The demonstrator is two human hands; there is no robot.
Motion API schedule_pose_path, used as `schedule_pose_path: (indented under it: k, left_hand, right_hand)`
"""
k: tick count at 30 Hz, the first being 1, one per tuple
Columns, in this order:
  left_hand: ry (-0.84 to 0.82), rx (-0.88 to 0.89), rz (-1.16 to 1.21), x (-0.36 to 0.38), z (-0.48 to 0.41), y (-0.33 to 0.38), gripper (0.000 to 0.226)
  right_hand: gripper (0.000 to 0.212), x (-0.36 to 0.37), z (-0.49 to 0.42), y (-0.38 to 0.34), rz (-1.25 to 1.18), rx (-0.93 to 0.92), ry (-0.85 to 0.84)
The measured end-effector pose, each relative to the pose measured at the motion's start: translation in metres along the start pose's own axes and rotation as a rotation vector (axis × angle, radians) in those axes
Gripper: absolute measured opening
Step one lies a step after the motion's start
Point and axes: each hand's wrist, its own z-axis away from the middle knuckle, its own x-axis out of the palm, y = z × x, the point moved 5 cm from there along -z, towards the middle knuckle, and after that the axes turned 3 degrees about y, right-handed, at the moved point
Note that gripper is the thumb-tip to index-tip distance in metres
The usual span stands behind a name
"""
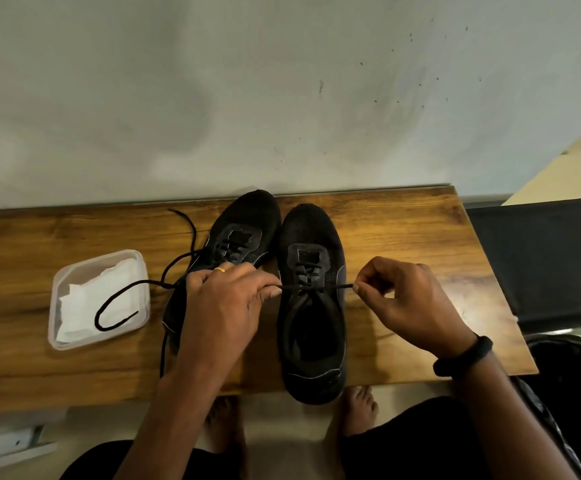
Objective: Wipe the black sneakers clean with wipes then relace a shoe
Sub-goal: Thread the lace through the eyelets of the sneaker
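In the head view, two black sneakers are set side by side on the wooden tabletop (403,230), toes toward the wall and openings toward the person, so that the eyelets can be reached from above. The right-side sneaker (311,341) is the one being worked on; its heel overhangs the near edge of the tabletop slightly. Its lace (317,288) is drawn taut across the upper eyelets, with one end held out to each side. This is judged to be done to even and tighten the lacing before the ends are crossed or tied.

The left-side sneaker (244,233) is left with a loose lace (119,299). This is trailed across the tabletop and over a clear plastic container (74,268), and its end lies on the white wipes (84,306) inside. A further strand is hung over the near edge. The container is kept just left of the shoes, within reach. The wiping is judged to be finished.

The left hand (226,299) is laid over the rear of the left-side sneaker. Its thumb and forefinger are closed in a narrow pinch on the left end of the taut lace, and a ring (219,270) is worn on one finger. The right hand (407,303) is held just right of the shoe, with its fingers curled and their tips pinched on the right end of the lace. A black wristband (462,356) is worn on that wrist.
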Motion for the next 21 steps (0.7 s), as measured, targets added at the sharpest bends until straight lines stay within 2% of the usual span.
schedule_pose_path:
  k: [4,8,14,21]
  left_hand:
    - [0.002,-0.009,-0.048,-0.001,0.001,-0.007,0.011]
    - [-0.003,-0.014,-0.034,-0.003,0.000,-0.011,0.019]
    - [-0.017,-0.022,-0.035,-0.003,0.000,-0.013,0.011]
    - [-0.027,-0.045,-0.066,-0.004,0.000,-0.015,0.027]
  right_hand:
    - [0.007,-0.002,0.000,0.000,0.087,-0.018,-0.032]
    - [0.005,-0.005,0.000,0.003,0.112,-0.032,-0.042]
    - [0.006,-0.006,-0.002,0.004,0.202,-0.054,-0.091]
    - [0.008,-0.002,-0.003,0.004,0.264,-0.022,-0.103]
